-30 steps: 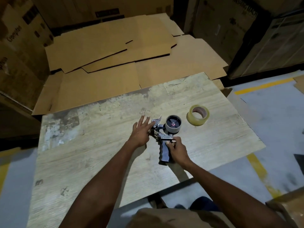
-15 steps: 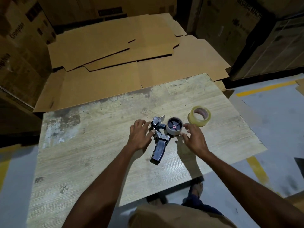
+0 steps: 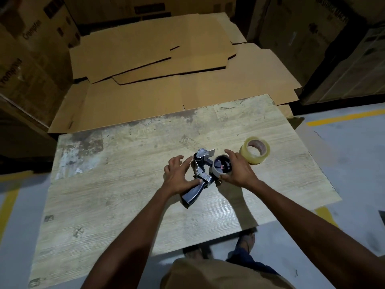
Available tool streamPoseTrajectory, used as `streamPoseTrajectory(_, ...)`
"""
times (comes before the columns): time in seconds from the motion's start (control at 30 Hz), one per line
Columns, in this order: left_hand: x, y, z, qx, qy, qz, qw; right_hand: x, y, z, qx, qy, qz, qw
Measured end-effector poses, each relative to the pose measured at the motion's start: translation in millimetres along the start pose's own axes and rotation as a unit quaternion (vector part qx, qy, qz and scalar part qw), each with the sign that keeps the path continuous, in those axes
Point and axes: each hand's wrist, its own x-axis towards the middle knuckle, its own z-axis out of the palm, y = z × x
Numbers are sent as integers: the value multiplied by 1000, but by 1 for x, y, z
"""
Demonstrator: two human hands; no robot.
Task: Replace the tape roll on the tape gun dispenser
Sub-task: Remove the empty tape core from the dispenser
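Observation:
The tape gun (image 3: 201, 174) lies flat on the worn wooden table (image 3: 125, 184), its dark handle (image 3: 191, 195) pointing toward me and its metal blade end pointing away. A grey empty core (image 3: 216, 174) sits on its hub at the right. My left hand (image 3: 178, 177) holds the gun's frame from the left, thumb pressed at the top of the handle. My right hand (image 3: 239, 172) curls around the grey core from the right. A full roll of clear tape (image 3: 253, 158) lies flat on the table just beyond my right hand, untouched.
Flattened cardboard sheets (image 3: 158, 65) are piled on the floor beyond the table. Stacked cartons (image 3: 31, 59) stand to the left and at the back right. Grey floor with yellow lines (image 3: 343, 117) lies to the right. My feet show under the table's near edge.
My right hand let go of the handle, moved up and right, and now wraps around the grey core. The gun's handle swung leftward. My left hand stayed on the frame.

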Motion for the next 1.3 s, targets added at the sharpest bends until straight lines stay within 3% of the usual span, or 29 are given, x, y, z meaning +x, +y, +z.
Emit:
streamPoseTrajectory(0.17, -6, 4, 5, -41, 45, -7, 998, -20, 11, 5, 21, 5, 17, 1000)
streamPoseTrajectory(0.3, -12, 17, 22, -119, 130, -139, 975, -28, 14, 11, 14, -3, 30, 999)
streamPoseTrajectory(0.5, -4, 60, 27, -195, 114, -247, 942, -34, 17, 13, 22, -7, 18, 1000)
streamPoseTrajectory(0.6, 8, 76, 28, -184, 135, -292, 929, -34, 14, 13, 15, -10, 11, 1000)
streamPoseTrajectory(1.0, 29, 85, 29, -127, 132, -326, 927, -29, 10, 16, -25, -66, -31, 997)
streamPoseTrajectory(1.3, 34, 89, 26, -94, 91, -367, 921, -27, 11, 15, -16, -38, -58, 997)
